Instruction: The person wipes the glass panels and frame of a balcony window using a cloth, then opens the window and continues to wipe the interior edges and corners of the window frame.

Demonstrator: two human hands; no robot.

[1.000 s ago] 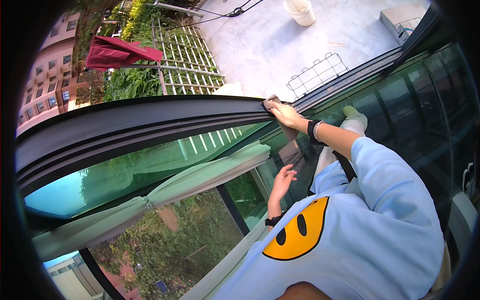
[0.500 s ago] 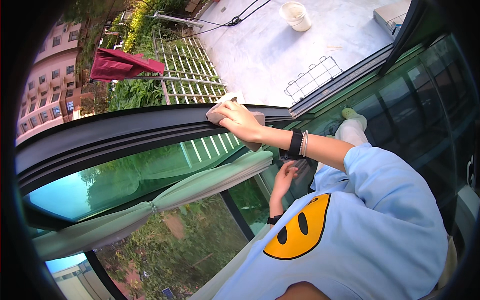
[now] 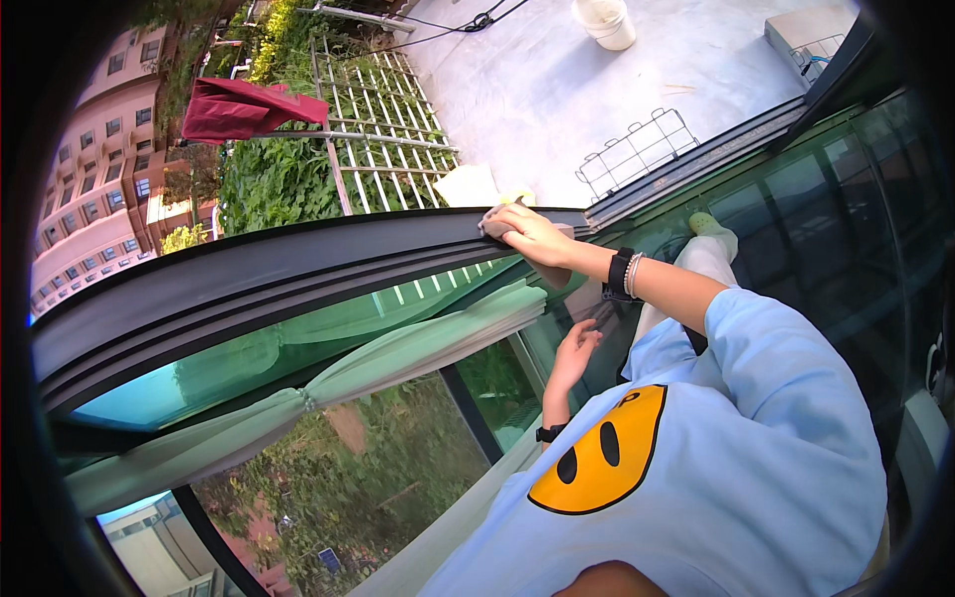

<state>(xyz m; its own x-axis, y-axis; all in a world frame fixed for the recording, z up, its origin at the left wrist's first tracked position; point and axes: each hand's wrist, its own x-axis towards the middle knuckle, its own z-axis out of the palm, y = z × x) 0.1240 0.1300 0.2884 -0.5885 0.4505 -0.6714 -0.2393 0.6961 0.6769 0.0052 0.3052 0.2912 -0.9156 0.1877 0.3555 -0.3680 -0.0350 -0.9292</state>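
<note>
on the dark window frame point(image 3: 298, 269), the right hand point(image 3: 532, 234) presses flat on a cloth point(image 3: 494, 224).

cloth point(image 3: 494, 221) on window frame point(image 3: 298, 264), bucket point(image 3: 607, 20) behind

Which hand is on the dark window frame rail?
The right hand, wearing a black wristband, presses a pale cloth on the dark metal rail. The left hand hangs lower, against the green-tinted glass, off the rail.
</note>
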